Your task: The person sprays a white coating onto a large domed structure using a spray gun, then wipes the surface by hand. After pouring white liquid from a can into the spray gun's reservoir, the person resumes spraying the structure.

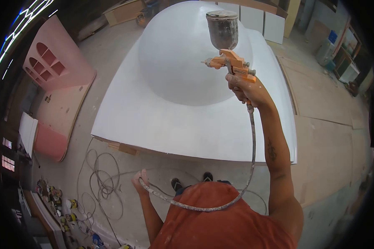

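My right hand (246, 90) is wrapped round the handle of an orange spray gun (233, 65), raised in front of me with its nozzle pointing left. On top of the gun stands a grey, paint-stained metal cup (222, 31). From the handle a speckled air hose (252, 141) hangs down and loops across my front to my left hand (141, 181), which is closed round it low on the left. Beyond the gun lies a big white panel (145, 133) with a large, smooth white dome (183, 62) rising from it.
Coils of hose (106, 182) lie on the concrete floor at left. A pink curved unit with arched niches (56, 54) stands at the far left. Several paint cans (72, 203) sit at the lower left. Brown boards (324, 153) cover the floor at right.
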Motion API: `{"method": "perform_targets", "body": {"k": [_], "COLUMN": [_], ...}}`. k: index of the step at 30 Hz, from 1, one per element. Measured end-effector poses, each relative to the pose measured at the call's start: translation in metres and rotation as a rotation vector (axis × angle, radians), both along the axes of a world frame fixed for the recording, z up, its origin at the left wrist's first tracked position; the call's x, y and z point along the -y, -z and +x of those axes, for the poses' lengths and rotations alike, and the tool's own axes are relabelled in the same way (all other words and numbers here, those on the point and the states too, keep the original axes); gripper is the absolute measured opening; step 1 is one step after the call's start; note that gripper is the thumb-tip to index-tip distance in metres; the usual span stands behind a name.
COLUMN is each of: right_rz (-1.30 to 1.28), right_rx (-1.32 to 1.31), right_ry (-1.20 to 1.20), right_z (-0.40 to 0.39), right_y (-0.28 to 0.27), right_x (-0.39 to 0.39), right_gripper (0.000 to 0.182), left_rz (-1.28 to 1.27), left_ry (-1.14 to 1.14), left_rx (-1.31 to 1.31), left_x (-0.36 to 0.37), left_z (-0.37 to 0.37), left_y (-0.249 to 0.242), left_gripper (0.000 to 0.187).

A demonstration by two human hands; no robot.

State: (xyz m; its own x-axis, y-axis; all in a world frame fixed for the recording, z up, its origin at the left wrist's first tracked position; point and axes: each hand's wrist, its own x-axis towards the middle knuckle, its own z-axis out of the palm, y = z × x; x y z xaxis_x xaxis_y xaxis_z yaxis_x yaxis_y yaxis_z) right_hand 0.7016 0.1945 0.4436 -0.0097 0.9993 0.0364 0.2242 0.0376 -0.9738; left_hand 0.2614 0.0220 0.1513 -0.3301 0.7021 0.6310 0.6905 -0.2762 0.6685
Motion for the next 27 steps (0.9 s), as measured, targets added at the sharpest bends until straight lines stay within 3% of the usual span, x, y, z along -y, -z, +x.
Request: {"method": "perform_targets", "body": {"k": [2,9,13,18,20,27], "right_rz": [-0.001,0.096,0.112,0.193,0.314,0.023], "right_rx": [-0.008,0.043,0.132,0.18,0.373,0.144], "right_ry": [0.031,0.363,0.54,0.595,0.691,0.429], "right_z": [0.007,0.074,0.124,0.159,0.168,0.068], "right_y": [0.006,0.02,0.023,0.037,0.049,0.036], "right_x": [-0.005,-0.032,-0.062,-0.092,-0.1,-0.009], "right_gripper": [0.035,0.037,0.037,0.035,0.035,0.033], "left_rz": [-0.09,-0.026,-0.14,-0.209,-0.19,-0.272], "left_ry": [0.05,0.063,0.086,0.111,0.093,0.065], "left_rx": [0.105,0.017,0.041,0.063,0.042,0.134], "left_x": [-0.002,0.001,-0.001,-0.006,-0.006,-0.004], "left_z": [0.006,0.012,0.022,0.025,0.023,0.002], "left_y": [-0.003,0.011,0.014,0.005,0.004,0.001], "left_gripper": [0.037,0.041,0.046,0.047,0.047,0.047]}}
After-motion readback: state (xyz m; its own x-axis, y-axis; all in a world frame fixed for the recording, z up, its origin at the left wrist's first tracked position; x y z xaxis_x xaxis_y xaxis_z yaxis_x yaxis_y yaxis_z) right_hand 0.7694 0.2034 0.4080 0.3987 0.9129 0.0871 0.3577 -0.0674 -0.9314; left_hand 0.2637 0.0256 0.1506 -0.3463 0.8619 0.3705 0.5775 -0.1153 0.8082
